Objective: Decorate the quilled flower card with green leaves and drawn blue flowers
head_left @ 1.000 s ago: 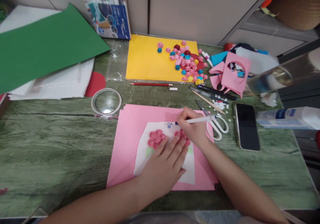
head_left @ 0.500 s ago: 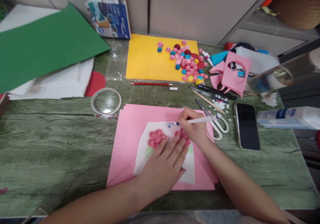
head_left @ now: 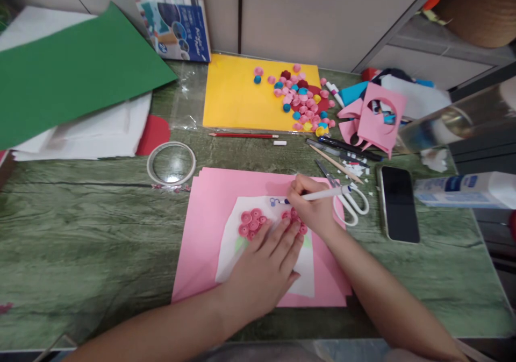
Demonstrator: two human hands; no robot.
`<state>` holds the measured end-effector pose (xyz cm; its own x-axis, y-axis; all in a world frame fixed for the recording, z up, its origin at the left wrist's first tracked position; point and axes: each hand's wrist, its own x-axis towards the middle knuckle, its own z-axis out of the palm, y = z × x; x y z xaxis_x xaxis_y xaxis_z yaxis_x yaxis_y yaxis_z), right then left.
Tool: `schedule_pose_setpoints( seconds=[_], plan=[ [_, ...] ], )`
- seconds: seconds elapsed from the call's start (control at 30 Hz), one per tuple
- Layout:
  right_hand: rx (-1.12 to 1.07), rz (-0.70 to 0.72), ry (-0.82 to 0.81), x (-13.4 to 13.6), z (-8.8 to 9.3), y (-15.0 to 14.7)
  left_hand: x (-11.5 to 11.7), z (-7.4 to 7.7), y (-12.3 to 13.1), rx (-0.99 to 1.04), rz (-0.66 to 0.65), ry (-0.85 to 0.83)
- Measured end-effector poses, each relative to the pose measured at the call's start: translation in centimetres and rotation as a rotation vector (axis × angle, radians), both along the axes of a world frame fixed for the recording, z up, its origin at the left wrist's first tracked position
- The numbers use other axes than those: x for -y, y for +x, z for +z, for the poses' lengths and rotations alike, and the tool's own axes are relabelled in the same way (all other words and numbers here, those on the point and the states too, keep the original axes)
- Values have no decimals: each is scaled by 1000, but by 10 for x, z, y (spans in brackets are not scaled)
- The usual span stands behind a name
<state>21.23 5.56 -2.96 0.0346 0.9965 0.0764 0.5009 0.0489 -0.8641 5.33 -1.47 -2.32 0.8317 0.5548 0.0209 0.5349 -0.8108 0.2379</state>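
My right hand (head_left: 310,200) grips a white marker pen (head_left: 327,193), its blue tip on the upper part of a white paper sheet (head_left: 231,252). Small blue curled marks (head_left: 273,202) show just left of the tip. Flat on the sheet lies my left hand (head_left: 266,265), fingers extended and partly over the right cluster of pink paper coils (head_left: 294,213). A second pink coil cluster (head_left: 252,223) sits to the left, with pale green patches below. Beneath the white sheet is a stack of pink paper (head_left: 193,254).
White-handled scissors (head_left: 350,206) and a phone (head_left: 399,204) lie to the right. Behind are a red pencil (head_left: 244,135), a tape roll (head_left: 171,164) and yellow paper (head_left: 229,93) bearing several coloured paper coils (head_left: 304,101). Green card (head_left: 80,77) covers white sheets at left.
The pen tip has shifted very slightly right, and the blue marks extend a little further that way. My left hand stays in place.
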Motion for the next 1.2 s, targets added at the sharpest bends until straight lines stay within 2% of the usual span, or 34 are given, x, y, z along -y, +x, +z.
schedule_pose_setpoints(
  seconds=[0.27, 0.77, 1.2],
  plan=[
    [-146, -53, -32, 0, -2, -1, 0, 0, 0, 2, 1, -7],
    [-13, 21, -33, 1, 1, -2, 0, 1, 0, -10, -2, -3],
    [-52, -3, -25, 1, -1, -3, 0, 0, 0, -1, -1, -22]
  ],
)
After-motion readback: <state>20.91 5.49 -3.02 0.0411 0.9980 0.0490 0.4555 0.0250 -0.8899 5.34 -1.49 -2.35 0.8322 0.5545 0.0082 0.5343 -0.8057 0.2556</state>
